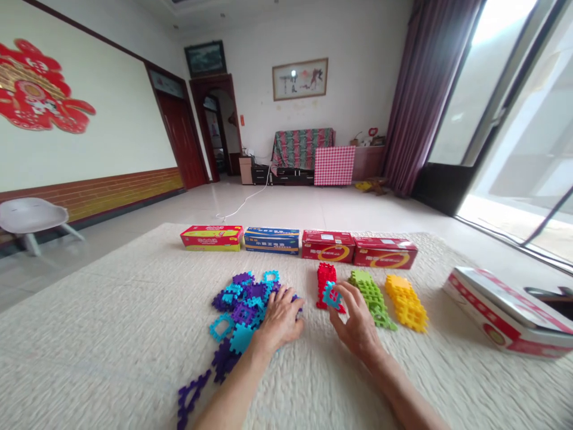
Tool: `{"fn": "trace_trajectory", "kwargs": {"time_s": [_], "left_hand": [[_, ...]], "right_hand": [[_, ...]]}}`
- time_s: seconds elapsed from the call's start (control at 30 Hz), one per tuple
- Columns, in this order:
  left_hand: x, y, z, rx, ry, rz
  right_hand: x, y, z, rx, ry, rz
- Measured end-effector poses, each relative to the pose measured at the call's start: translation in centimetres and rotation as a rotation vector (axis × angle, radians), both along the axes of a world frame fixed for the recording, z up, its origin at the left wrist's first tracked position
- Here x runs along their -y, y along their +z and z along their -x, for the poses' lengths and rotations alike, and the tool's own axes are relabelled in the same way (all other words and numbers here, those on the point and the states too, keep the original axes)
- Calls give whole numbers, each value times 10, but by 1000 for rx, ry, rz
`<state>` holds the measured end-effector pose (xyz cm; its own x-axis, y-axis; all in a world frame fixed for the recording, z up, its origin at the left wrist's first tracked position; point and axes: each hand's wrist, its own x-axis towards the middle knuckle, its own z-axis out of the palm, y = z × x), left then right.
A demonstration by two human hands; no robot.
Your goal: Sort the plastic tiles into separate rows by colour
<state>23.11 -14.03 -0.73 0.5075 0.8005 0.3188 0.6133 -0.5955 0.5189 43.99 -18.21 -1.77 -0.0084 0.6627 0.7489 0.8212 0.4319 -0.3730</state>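
Observation:
My right hand (358,322) pinches a light blue interlocking plastic building piece (332,295) with a window-like lattice, held up near the red pieces (326,276). My left hand (283,315) lies over the right side of a loose heap of purple (244,312) and light blue pieces (242,338), fingers apart and touching it. What is beneath its fingertips is partly hidden. To the right of my right hand stand a row of green pieces (369,292) and a row of yellow pieces (406,301).
Beyond the pieces stand a red and yellow box (212,239), a blue box (272,241) and two red boxes (328,246). A white and red carton (505,316) sits at the right. Everything rests on a cream quilted cover (125,310).

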Motion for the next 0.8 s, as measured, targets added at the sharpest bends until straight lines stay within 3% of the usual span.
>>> {"fn": "trace_trajectory", "kwargs": {"time_s": [0.13, 0.37, 0.57, 0.67, 0.8], "left_hand": [[-6, 5, -7, -137, 68, -161], [-8, -11, -57, 295, 72, -303], [2, -18, -68, 380, 64, -270], [-6, -16, -61, 325, 107, -263], [-16, -15, -45, 55, 152, -235]], "right_hand": [[1, -10, 0, 80, -32, -2], [3, -11, 6, 141, 2, 69], [1, -12, 8, 119, 24, 95], [0, -14, 8, 118, 31, 114], [-1, -17, 6, 115, 15, 113]]}}
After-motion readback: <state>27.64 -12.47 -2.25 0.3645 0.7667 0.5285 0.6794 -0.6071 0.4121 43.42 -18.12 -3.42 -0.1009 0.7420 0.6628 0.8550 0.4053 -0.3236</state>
